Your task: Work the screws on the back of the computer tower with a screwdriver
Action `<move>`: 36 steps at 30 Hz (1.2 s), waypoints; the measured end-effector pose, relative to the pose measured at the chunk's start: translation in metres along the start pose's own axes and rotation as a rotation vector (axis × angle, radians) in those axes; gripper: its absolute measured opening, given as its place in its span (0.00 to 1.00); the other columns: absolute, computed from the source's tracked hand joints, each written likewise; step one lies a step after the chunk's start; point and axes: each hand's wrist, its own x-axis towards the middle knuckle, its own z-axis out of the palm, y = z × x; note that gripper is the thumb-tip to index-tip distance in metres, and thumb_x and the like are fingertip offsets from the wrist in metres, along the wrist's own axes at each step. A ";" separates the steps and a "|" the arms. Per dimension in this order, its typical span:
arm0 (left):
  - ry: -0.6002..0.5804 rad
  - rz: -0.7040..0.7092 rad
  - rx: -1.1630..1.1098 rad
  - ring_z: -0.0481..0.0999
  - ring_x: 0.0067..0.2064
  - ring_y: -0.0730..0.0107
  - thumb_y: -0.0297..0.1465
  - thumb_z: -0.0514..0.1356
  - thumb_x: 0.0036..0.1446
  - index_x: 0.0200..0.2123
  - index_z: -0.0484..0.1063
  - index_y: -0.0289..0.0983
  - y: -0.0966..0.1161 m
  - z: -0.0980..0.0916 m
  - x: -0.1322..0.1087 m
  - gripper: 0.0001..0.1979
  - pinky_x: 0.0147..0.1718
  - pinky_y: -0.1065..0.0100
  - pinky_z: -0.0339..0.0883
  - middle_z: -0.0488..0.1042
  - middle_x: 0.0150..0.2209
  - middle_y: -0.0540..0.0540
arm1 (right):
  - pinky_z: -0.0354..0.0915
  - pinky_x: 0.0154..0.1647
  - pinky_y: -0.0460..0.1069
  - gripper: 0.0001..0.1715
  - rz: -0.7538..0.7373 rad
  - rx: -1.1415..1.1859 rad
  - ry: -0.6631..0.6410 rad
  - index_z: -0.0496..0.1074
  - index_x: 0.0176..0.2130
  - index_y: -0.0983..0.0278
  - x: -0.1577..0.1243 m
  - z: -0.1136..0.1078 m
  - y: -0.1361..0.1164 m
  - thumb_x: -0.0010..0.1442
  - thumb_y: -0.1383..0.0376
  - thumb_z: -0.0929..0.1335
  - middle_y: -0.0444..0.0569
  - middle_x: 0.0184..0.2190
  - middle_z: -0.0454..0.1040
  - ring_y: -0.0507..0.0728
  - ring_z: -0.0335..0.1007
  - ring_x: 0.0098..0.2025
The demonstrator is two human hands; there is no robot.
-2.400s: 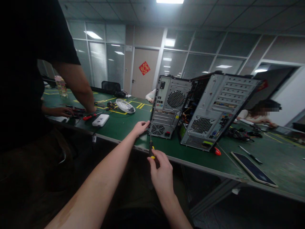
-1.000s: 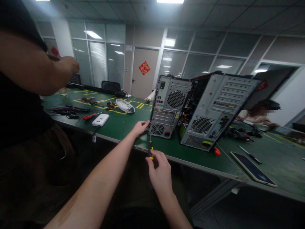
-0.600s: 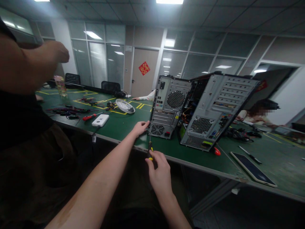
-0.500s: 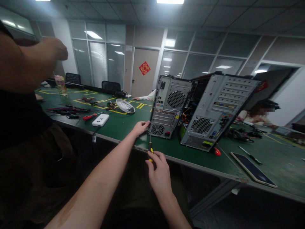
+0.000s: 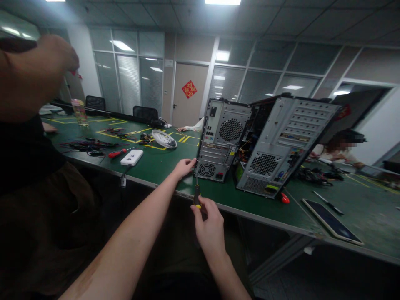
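Observation:
My right hand pinches the black-and-yellow handle of a screwdriver between thumb and fingers. The screwdriver's thin shaft points up to the lower left corner of a computer case, whose rear panel faces me. Against the left edge of that case, low down, my left hand holds on, its fingertips partly hidden at the edge. Just to the right stands a second computer case, appearing tilted, with its rear vents and ports showing.
Left on the green table lie a red screwdriver, a white power bank, cables and a white round basket. A phone and a black pen-like tool lie right. A co-worker's arm is at left.
The screwdriver handle has turned in my right hand, and the fingers have shifted slightly on it. My left hand and both cases stay put. The co-worker's arm at left has moved left.

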 end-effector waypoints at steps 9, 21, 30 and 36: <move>-0.005 0.002 -0.001 0.81 0.49 0.55 0.58 0.68 0.56 0.37 0.82 0.34 0.001 0.000 -0.002 0.30 0.41 0.65 0.75 0.84 0.43 0.38 | 0.76 0.58 0.59 0.16 -0.022 -0.075 -0.021 0.83 0.53 0.61 -0.003 -0.005 -0.001 0.69 0.66 0.69 0.58 0.51 0.82 0.66 0.81 0.53; -0.003 -0.001 -0.016 0.81 0.48 0.56 0.58 0.69 0.54 0.37 0.82 0.33 0.000 0.000 -0.001 0.31 0.43 0.63 0.75 0.84 0.43 0.37 | 0.77 0.57 0.57 0.14 -0.015 -0.025 0.000 0.82 0.52 0.62 -0.001 -0.002 0.001 0.69 0.64 0.70 0.57 0.49 0.83 0.64 0.82 0.52; 0.005 -0.010 -0.012 0.81 0.45 0.58 0.57 0.69 0.55 0.37 0.82 0.33 -0.001 0.000 0.001 0.30 0.43 0.63 0.75 0.83 0.40 0.39 | 0.78 0.56 0.57 0.19 0.053 0.043 -0.004 0.83 0.57 0.61 -0.001 0.001 0.001 0.71 0.62 0.70 0.57 0.52 0.83 0.64 0.82 0.54; 0.001 -0.013 -0.032 0.81 0.48 0.56 0.58 0.70 0.54 0.37 0.81 0.33 0.001 0.001 0.000 0.30 0.43 0.63 0.75 0.84 0.41 0.39 | 0.79 0.58 0.57 0.21 0.256 0.322 -0.002 0.80 0.56 0.62 -0.002 0.010 0.009 0.69 0.54 0.72 0.59 0.56 0.82 0.64 0.83 0.56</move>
